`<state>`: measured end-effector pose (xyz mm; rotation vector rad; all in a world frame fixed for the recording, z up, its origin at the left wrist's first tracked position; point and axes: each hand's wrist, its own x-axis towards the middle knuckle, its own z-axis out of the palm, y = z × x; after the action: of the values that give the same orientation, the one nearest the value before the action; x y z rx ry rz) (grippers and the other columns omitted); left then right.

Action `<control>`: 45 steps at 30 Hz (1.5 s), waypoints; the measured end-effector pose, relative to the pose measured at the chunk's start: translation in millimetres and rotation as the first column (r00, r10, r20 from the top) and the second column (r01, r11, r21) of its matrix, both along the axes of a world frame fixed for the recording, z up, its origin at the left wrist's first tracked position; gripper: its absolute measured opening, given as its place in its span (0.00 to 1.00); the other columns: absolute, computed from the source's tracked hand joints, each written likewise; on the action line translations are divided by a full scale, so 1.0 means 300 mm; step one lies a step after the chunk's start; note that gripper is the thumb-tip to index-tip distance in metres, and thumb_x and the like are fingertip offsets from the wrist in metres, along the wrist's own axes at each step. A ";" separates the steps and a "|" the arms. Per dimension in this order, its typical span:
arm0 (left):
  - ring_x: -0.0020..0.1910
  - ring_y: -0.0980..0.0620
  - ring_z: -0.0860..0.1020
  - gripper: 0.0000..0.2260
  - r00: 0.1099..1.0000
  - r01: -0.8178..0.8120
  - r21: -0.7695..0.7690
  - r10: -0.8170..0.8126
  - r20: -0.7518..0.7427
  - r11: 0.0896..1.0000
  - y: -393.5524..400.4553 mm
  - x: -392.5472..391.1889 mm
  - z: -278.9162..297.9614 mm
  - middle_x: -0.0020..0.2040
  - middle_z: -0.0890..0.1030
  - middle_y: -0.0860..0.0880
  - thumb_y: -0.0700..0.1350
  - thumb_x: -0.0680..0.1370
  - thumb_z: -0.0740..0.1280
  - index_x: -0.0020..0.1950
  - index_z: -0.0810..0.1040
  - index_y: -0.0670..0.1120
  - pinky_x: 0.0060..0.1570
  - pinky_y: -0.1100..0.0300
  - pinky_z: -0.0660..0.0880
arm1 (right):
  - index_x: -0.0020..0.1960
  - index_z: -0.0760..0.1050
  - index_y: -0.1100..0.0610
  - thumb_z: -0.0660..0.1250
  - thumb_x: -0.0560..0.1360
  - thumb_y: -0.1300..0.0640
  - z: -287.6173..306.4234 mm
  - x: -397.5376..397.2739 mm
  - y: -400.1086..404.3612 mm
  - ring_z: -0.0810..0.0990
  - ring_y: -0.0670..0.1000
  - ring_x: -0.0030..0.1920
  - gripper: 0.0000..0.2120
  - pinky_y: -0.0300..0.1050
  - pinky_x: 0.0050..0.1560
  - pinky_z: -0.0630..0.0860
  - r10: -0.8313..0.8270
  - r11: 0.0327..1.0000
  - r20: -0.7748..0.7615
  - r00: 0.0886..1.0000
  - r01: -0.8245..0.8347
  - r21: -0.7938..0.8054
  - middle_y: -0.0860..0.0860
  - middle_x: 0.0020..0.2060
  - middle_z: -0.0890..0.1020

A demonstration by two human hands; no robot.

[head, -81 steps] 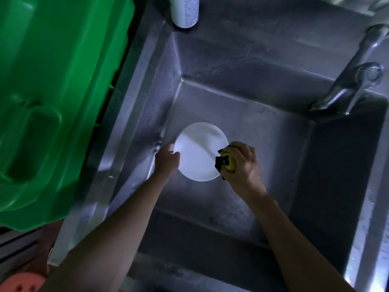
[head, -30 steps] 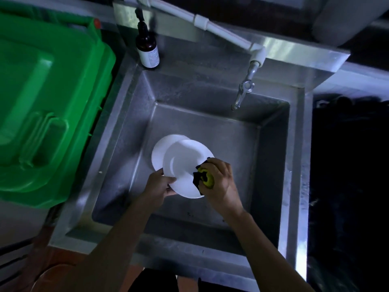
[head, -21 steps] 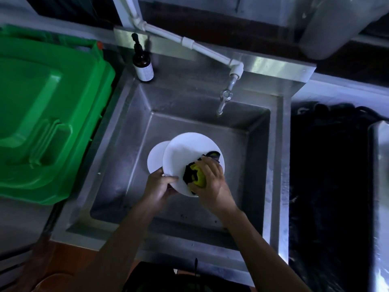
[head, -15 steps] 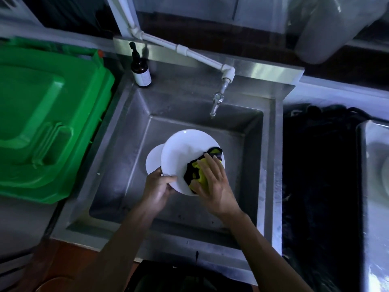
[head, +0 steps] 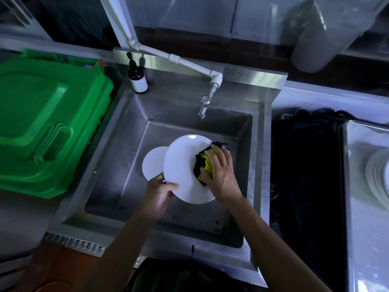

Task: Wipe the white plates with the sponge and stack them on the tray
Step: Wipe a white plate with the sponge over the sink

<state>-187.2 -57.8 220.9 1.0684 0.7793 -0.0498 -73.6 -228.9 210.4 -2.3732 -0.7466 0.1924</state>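
Over the steel sink [head: 117, 131] my left hand [head: 160, 194] grips the near-left rim of a white plate [head: 181, 165], thumb on top, and holds it tilted above the basin. My right hand [head: 221, 173] lies with fingers stretched out over a yellow and black sponge [head: 205, 163] and presses it on the plate's right side. A second white plate [head: 153, 165] lies on the sink floor, partly hidden behind the held one. At the far right, a stack of white plates [head: 379, 178] sits on a metal tray [head: 357, 218].
A tap [head: 203, 107] on a white pipe hangs over the back of the basin. A brown pump bottle [head: 137, 79] stands on the sink's back left corner. A green bin lid [head: 42, 123] fills the left side. A dark gap separates sink and tray.
The plate has been lifted off the sink floor, uncovering a second plate below. My right hand went from a fist around the sponge to flat fingers, and the sponge slid toward the plate's right edge.
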 end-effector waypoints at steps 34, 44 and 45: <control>0.52 0.41 0.84 0.20 0.998 0.000 0.022 -0.001 0.064 1.000 -0.024 -0.083 0.064 0.56 0.85 0.39 0.36 0.67 0.72 0.59 0.83 0.43 0.46 0.47 0.82 | 0.65 0.78 0.59 0.73 0.74 0.56 0.082 0.056 0.168 0.68 0.66 0.70 0.20 0.62 0.70 0.66 0.220 0.957 0.217 0.951 -0.253 0.141 0.60 0.69 0.73; 0.51 0.38 0.85 0.19 0.991 -0.126 0.075 0.121 0.062 0.989 -0.019 -0.061 0.067 0.54 0.86 0.39 0.37 0.66 0.71 0.56 0.84 0.44 0.44 0.49 0.82 | 0.67 0.74 0.57 0.70 0.74 0.56 0.027 0.062 0.067 0.60 0.61 0.72 0.22 0.61 0.72 0.64 0.038 0.997 0.013 0.999 -0.039 0.066 0.55 0.72 0.68; 0.51 0.38 0.85 0.18 0.989 -0.141 0.077 0.137 0.056 0.987 -0.019 -0.056 0.062 0.53 0.86 0.39 0.37 0.66 0.72 0.55 0.85 0.45 0.45 0.48 0.82 | 0.66 0.74 0.57 0.70 0.74 0.57 0.023 0.050 0.062 0.60 0.61 0.72 0.21 0.62 0.72 0.64 0.022 0.998 0.003 1.000 -0.022 0.066 0.55 0.72 0.68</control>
<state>-204.1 -63.6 239.7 1.0852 0.8136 0.1277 -58.6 -210.4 217.2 -2.3037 -0.7689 0.1718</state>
